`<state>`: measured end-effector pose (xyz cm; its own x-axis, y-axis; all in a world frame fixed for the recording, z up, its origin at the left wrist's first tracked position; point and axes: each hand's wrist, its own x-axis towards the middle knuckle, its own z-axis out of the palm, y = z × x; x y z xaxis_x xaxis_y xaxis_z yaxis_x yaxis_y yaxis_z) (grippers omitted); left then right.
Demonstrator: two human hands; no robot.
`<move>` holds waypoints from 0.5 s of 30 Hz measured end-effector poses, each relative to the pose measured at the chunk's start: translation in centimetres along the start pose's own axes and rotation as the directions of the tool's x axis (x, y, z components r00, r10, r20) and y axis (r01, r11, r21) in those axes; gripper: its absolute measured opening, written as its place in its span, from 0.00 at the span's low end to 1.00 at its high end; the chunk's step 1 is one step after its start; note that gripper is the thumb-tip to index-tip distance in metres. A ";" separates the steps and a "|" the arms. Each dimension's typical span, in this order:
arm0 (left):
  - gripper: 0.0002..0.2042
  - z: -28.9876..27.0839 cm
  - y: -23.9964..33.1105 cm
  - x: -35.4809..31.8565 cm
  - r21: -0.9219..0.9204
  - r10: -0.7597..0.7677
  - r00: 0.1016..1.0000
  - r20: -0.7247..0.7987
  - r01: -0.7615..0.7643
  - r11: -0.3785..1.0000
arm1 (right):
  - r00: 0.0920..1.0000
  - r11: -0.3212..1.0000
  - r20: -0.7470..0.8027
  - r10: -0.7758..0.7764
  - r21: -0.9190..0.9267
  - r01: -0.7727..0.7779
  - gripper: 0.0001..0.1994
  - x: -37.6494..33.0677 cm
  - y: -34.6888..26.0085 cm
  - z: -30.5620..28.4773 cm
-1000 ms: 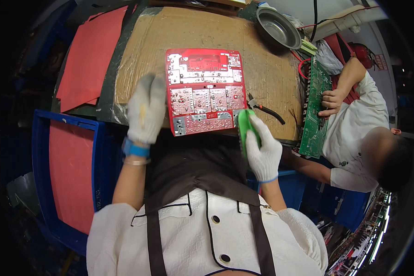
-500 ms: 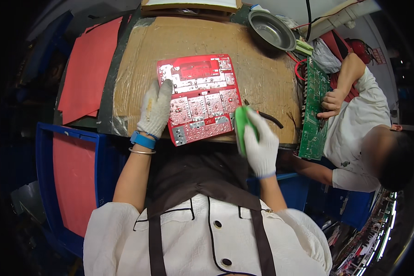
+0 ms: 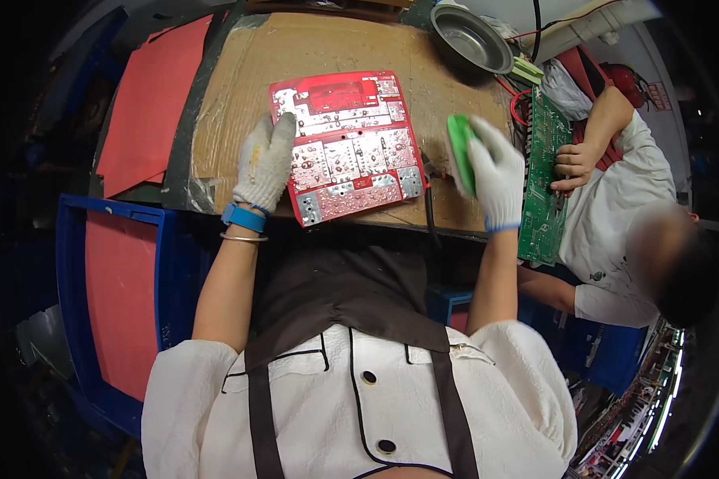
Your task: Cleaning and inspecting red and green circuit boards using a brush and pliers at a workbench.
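A red circuit board (image 3: 351, 152) with silvery solder areas lies on brown cardboard in front of me. My left hand (image 3: 265, 160), in a pale knitted glove, is closed on the board's left edge, thumb on top; the fingers beneath are hidden. My right hand (image 3: 495, 172), in a white glove, grips a green brush (image 3: 462, 156) to the right of the board and apart from it. Between the board and my right hand lies a dark-handled tool (image 3: 430, 199), which looks like pliers, its handle reaching past the table's front edge.
A metal bowl (image 3: 473, 40) stands at the far right of the cardboard (image 3: 232, 88). Red sheets (image 3: 156, 96) lie at left, above a blue crate (image 3: 161, 279) with another red sheet inside. At right, a co-worker's hand (image 3: 574, 166) touches a green circuit board (image 3: 542, 184).
My right hand has moved the brush right and away from the board's right edge. The dark-handled tool has swung round toward me. In the picture, the board sits slightly higher.
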<state>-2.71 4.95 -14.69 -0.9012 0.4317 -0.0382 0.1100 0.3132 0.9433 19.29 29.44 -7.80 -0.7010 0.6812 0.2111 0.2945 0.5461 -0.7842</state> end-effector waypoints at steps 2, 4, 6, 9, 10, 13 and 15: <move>0.29 0.1 -0.5 0.4 -0.016 -0.009 1.000 0.020 0.010 1.000 | 0.985 0.981 0.014 0.174 0.080 -0.175 0.20 -3.9 -0.7 -0.6; 0.29 0.0 -0.6 0.5 -0.028 -0.021 0.999 0.026 0.022 0.999 | 0.987 0.987 0.038 0.158 0.028 -0.159 0.20 -6.4 -1.9 -0.5; 0.29 0.1 -0.1 0.1 -0.084 -0.031 0.999 0.010 0.032 0.996 | 0.986 0.982 0.050 0.158 0.100 -0.162 0.20 -8.3 -2.0 0.4; 0.28 -0.1 -1.0 0.3 -0.002 0.044 0.998 -0.039 -0.044 0.999 | 0.992 0.992 0.039 0.120 0.034 -0.121 0.19 -7.5 -2.6 3.1; 0.28 0.5 -0.1 0.1 -0.015 0.093 0.995 -0.042 -0.094 0.995 | 0.999 1.000 -0.034 -0.025 -0.016 0.024 0.19 -5.6 -1.3 3.9; 0.28 0.9 -0.4 0.5 -0.027 0.090 0.996 -0.028 -0.091 0.996 | 0.999 0.996 0.002 -0.037 0.079 0.037 0.18 0.4 -0.5 5.2; 0.28 0.8 -1.0 0.4 -0.057 0.060 0.998 -0.017 -0.061 0.997 | 0.997 0.998 0.053 -0.050 0.050 0.047 0.18 0.0 -0.7 4.9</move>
<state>-2.81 5.52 -15.88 -0.8999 0.4354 0.0237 0.1404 0.2378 0.9611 15.90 26.67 -10.09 -0.7480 0.6266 0.2188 0.2286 0.5527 -0.8014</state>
